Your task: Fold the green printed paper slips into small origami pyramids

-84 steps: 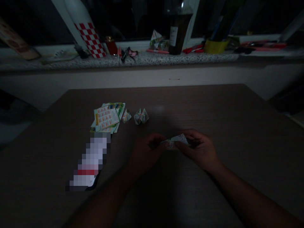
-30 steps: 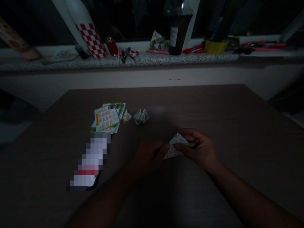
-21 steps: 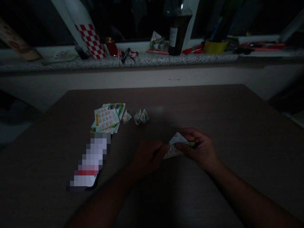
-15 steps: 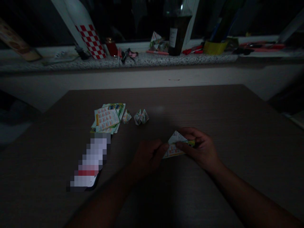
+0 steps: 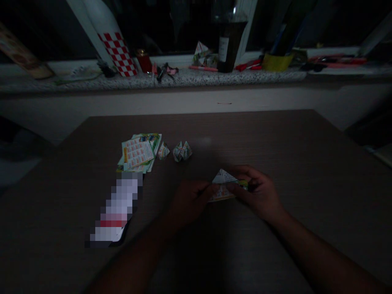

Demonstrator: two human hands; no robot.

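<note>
A printed paper sheet (image 5: 225, 178), folded to a triangular peak with a flat band below, is held between both hands above the table. My left hand (image 5: 192, 200) pinches its left side, thumb on the front. My right hand (image 5: 260, 194) grips the right side, its thumb pressed on the lower band and its fingers behind. Beyond my left hand lie small folded paper pieces: a single one (image 5: 163, 151) and a joined pair with two points (image 5: 182, 151). To their left is a stack of printed paper slips (image 5: 139, 153).
A phone (image 5: 118, 210) with a blurred screen lies left of my left arm on the dark wooden table (image 5: 260, 130). Behind it runs a stone windowsill (image 5: 183, 79) with a checkered bottle (image 5: 118, 53), a dark bottle (image 5: 228, 49), a yellow holder (image 5: 277, 62) and small odds and ends.
The folded paper has shifted slightly left and its peak leans a little differently. Both hands keep their hold; the things on the table are unmoved.
</note>
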